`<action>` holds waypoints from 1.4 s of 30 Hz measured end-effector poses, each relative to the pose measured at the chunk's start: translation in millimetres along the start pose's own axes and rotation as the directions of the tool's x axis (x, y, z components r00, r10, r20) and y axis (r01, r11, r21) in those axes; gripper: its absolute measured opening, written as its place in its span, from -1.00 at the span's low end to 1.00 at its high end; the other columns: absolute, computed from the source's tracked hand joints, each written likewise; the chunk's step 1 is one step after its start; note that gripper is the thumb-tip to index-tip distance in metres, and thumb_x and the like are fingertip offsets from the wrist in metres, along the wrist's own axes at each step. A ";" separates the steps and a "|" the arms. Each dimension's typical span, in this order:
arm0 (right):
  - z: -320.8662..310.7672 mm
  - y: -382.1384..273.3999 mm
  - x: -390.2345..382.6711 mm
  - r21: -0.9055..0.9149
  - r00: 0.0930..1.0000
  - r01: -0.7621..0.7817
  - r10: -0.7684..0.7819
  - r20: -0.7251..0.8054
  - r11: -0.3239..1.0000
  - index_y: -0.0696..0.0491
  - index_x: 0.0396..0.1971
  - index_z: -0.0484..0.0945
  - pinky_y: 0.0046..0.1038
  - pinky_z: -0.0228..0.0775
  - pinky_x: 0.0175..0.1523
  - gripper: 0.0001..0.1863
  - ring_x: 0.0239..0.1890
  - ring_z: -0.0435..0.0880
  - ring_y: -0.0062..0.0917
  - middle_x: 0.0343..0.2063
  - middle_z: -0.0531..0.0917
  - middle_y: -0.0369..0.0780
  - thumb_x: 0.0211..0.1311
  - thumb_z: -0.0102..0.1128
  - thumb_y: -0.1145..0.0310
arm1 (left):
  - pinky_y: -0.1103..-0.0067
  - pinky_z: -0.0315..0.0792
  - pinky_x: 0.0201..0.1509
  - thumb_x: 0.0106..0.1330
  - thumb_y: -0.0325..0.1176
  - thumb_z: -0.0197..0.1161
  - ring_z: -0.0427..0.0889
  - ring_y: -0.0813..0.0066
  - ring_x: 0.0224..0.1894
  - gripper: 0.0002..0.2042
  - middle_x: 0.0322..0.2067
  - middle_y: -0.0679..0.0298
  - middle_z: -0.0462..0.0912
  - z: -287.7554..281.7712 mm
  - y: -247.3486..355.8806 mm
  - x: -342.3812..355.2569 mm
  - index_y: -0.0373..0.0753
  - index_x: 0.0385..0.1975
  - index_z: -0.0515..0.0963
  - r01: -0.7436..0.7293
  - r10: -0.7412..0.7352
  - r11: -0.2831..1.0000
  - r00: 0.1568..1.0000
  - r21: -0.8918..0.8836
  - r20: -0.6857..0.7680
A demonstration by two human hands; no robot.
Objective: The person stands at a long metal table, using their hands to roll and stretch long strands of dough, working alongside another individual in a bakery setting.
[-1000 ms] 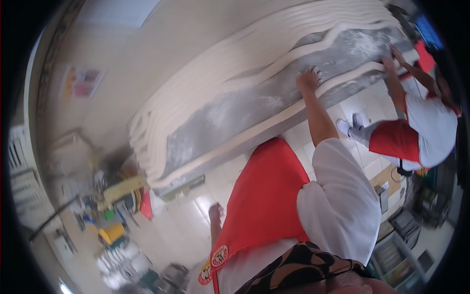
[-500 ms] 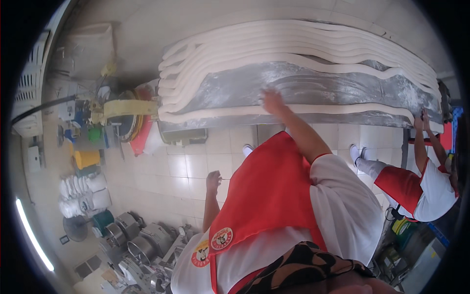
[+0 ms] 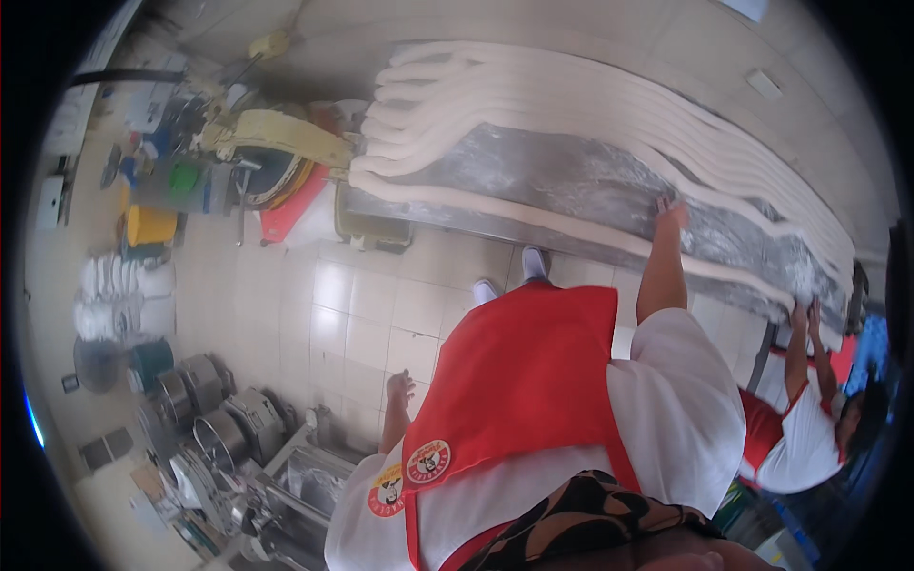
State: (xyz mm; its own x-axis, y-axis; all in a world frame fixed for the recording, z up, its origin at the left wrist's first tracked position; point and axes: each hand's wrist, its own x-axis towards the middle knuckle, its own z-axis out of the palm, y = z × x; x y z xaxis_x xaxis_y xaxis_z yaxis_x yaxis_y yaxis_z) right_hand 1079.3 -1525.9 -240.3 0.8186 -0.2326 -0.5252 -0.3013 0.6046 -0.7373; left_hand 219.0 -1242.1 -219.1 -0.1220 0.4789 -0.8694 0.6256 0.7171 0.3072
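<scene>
A single pale dough rope [image 3: 533, 221] is running lengthwise along the near side of a grey, flour-dusted table [image 3: 562, 164], while a bundle of similar dough ropes [image 3: 581, 95] is lying side by side along the far side. Between them, the person's right hand [image 3: 672, 210] is hovering over or resting on the floured strip; contact is unclear. Its fingers are loosely parted and seemingly gripping nothing. The left hand [image 3: 400, 388] is hanging over the floor tiles, well apart from the table, its fingers half curled and holding nothing visible.

In my judgement, the near rope is risking a slip over the edge if it gets dragged sideways, and a flat or thin spot if pressed or pulled unevenly. The bundled ropes could be sticking together where flour is thin.

At the right end, a co-worker's hands [image 3: 804, 312] are meeting the near rope or hovering just beside it. A cream-coloured machine [image 3: 290, 135] is standing by the left end. The red apron [image 3: 524, 371] is bearing a round badge [image 3: 427, 462] with a figure and lettering; a similar badge is showing on the white shirt.
</scene>
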 end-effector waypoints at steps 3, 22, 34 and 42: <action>49.7 -15.8 29.1 0.057 0.978 0.071 -0.080 0.190 0.996 0.05 0.16 0.48 0.04 0.49 0.19 -0.60 0.13 0.59 -0.20 0.09 0.60 -0.14 0.44 0.02 0.18 | 0.35 0.47 -0.24 0.42 -0.03 0.21 0.64 0.38 -0.16 -0.58 -0.11 0.21 0.64 30.7 53.8 13.8 -0.22 0.09 0.52 -0.101 0.101 0.993 0.995 -0.057 0.007; 154.8 94.8 -136.3 -0.379 0.824 -0.085 0.279 0.493 0.922 0.12 0.21 0.37 -0.24 0.53 -0.02 -0.54 0.15 0.59 -0.28 0.16 0.54 -0.08 0.43 0.17 0.24 | 0.59 0.52 -0.25 0.49 -0.25 0.18 0.68 0.56 -0.29 -0.76 -0.26 0.29 0.71 176.5 466.0 -11.9 -0.30 -0.06 0.57 -0.822 0.806 0.556 0.570 0.126 0.161; 213.0 95.9 -246.1 -0.751 0.867 0.418 0.024 0.499 0.510 0.09 0.32 0.44 -0.54 0.44 -0.30 -0.45 -0.28 0.64 -0.58 -0.13 0.70 -0.22 0.35 0.29 0.34 | 0.12 0.48 0.14 0.25 -0.08 0.32 0.50 -0.05 0.16 -0.56 0.01 0.01 0.58 154.1 839.8 185.5 -0.11 0.10 0.57 -0.651 0.969 -0.125 0.082 0.749 0.233; 181.8 142.1 -315.9 -0.830 0.966 0.152 0.099 0.240 0.536 0.12 0.28 0.47 -0.55 0.46 -0.28 -0.47 -0.25 0.65 -0.57 -0.11 0.71 -0.21 0.34 0.30 0.32 | 0.10 0.47 0.16 0.09 -0.04 0.49 0.54 0.08 0.20 -0.53 -0.05 0.07 0.61 183.2 878.8 123.2 -0.06 -0.04 0.58 -0.612 0.894 -0.234 0.171 0.755 0.415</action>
State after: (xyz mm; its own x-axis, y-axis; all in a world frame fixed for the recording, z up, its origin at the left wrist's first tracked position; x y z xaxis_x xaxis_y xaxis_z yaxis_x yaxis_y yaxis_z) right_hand 866.8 -1228.0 -101.9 0.8784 0.0182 -0.4777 -0.4431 -0.3438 -0.8279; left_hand 894.9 -645.7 -127.2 0.8579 0.5127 -0.0344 0.5106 -0.8432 0.1681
